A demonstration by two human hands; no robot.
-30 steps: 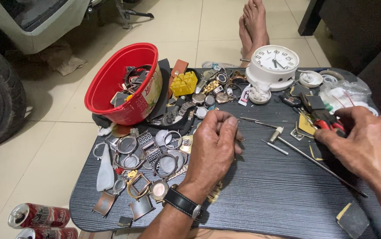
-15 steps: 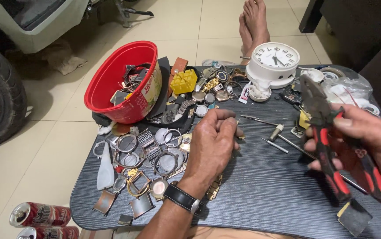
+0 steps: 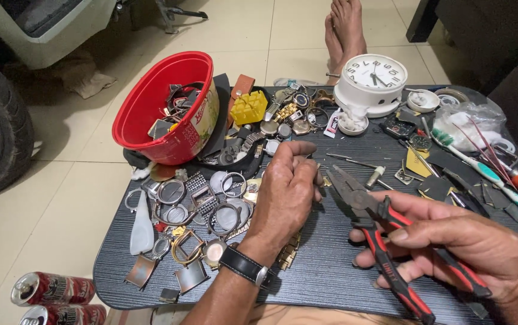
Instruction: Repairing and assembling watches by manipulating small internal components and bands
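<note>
My left hand rests knuckles-up on the dark table, fingers curled around a small watch part that I cannot make out; a gold metal watch band shows beneath the wrist, which wears a black watch. My right hand grips the red-and-black handles of pliers. The plier jaws are slightly apart and point up-left, close to the left fingertips.
A tilted red bucket of watch parts stands at the back left, with loose watch cases and bezels before it. A white clock, yellow block, screwdrivers, plastic bag and bare feet lie behind. Cans sit on the floor.
My right hand has picked the pliers up from the right side and swung them left and lower, jaws now near the left hand. The left hand has barely moved.
</note>
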